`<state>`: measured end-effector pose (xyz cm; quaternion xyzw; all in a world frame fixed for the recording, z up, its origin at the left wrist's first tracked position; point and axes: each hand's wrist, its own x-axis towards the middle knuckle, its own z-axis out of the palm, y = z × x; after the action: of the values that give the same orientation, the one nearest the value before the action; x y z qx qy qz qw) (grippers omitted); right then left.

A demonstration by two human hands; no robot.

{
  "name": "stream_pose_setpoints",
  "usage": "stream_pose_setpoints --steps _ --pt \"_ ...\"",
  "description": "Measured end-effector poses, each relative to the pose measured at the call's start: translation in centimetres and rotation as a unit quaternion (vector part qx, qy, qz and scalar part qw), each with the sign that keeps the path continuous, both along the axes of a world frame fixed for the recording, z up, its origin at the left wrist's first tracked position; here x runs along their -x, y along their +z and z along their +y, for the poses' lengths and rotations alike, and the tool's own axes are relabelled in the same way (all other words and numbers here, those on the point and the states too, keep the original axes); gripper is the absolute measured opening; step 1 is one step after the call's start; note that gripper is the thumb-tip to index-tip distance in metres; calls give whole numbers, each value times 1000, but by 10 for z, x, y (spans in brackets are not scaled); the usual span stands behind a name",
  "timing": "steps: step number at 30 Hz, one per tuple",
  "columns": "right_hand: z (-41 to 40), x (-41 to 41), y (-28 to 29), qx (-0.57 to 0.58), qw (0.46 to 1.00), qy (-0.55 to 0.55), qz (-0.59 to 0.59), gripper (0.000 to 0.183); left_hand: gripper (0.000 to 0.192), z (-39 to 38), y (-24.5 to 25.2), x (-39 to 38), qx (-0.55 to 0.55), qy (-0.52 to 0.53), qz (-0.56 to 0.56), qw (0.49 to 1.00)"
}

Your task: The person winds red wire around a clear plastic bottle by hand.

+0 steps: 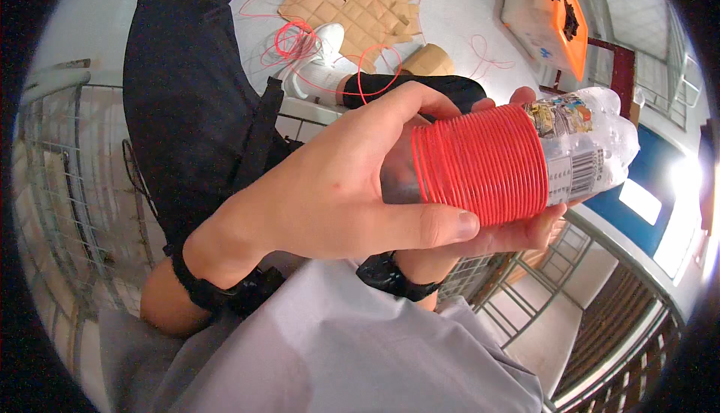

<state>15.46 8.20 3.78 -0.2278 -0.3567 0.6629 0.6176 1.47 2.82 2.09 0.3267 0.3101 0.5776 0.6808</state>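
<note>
A clear plastic bottle [610, 131] lies sideways across my hands, its ridged base toward the right. Red cord [481, 165] is wound around its middle in many close turns. My left hand [337, 188] grips the wound part near the bottle's left end, thumb along the near side and fingers over the top. From beneath, my right hand [506, 238] cups the bottle, largely hidden by it and by my left hand. The bottle's neck end is covered by my left hand. Printed pictures and a barcode show past the last turn. A loose red loop [360, 72] rises beyond my left hand.
Tangled red cord [292, 41] lies on the floor around a white shoe [329, 41]. Creased brown cardboard [354, 8] and a cardboard roll [430, 61] are close by. A clear bin with an orange lid [571, 25] stands at upper right. Wire mesh [73, 188] borders the left.
</note>
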Motion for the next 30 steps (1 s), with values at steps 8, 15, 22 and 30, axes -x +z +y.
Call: stream_pose_setpoints --steps 8,15,22,30 --pt "-4 8 0 59 997 -34 38 87 52 -2 6 -4 51 -16 -78 996" --pt "-2 4 4 53 998 -20 -3 87 48 2 8 2 45 -37 -120 991" --pt "0 0 2 54 997 12 46 95 43 2 8 -9 62 4 -142 988" --pt "2 4 4 42 998 4 39 90 36 -4 -1 -14 -49 251 113 960"
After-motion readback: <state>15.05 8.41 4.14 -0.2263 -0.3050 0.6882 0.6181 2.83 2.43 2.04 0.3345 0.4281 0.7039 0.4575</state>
